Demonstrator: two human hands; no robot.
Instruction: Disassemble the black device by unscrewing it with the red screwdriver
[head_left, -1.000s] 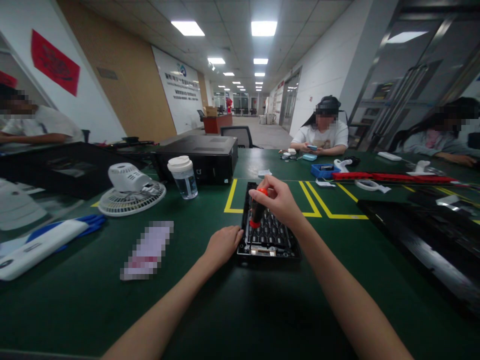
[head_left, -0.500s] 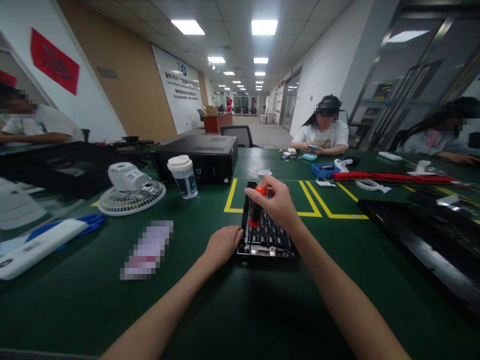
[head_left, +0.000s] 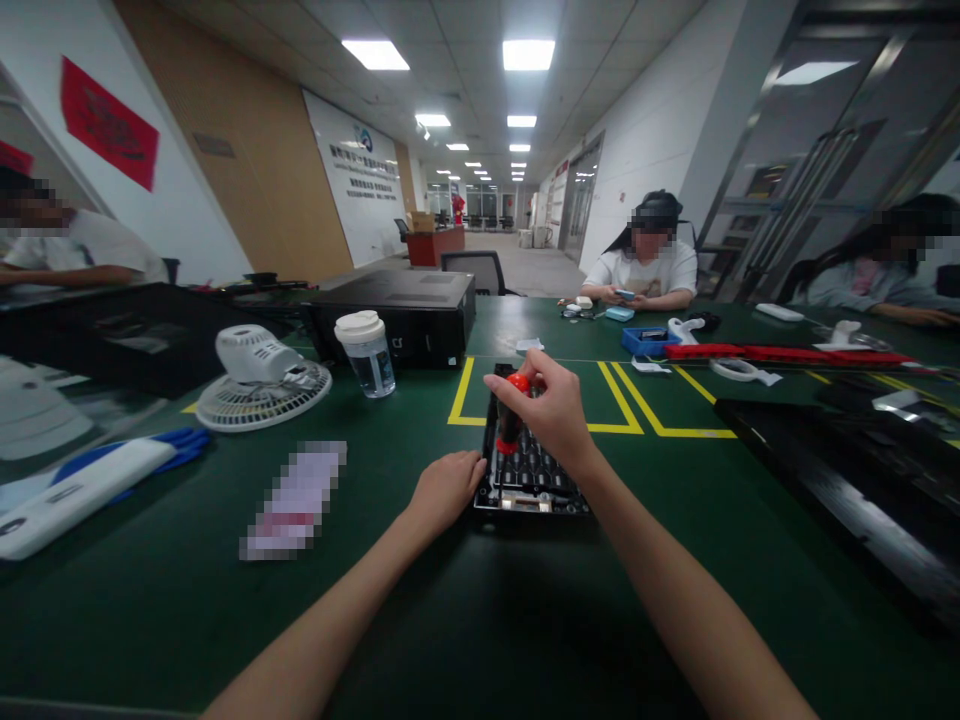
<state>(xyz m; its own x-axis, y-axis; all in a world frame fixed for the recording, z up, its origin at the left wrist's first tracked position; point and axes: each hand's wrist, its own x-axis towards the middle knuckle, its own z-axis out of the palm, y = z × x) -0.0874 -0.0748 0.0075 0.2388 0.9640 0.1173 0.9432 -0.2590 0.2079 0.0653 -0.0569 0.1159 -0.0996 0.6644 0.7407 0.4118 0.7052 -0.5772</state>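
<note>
A black case or tray (head_left: pixel 536 503) with rows of small dark parts lies on the green table, its contents too small to make out. Above it stands a red and black screwdriver handle (head_left: pixel 510 425), upright, with my right hand (head_left: pixel 551 405) closed round its upper part. The tip of the tool cannot be made out. My left hand (head_left: pixel 448 487) rests at the case's left edge, fingers together and fingertips against the rim.
Left are a white fan (head_left: pixel 262 385), a lidded plastic cup (head_left: pixel 366 355), a black computer case (head_left: pixel 390 310) and a blurred flat item (head_left: pixel 296 500). Right are a blue tray (head_left: pixel 649 342) and a large black panel (head_left: pixel 840 490). A person (head_left: pixel 649 260) sits across the table.
My right thumb and wrist have shifted slightly left on the screwdriver handle. My left hand and the case have stayed in place.
</note>
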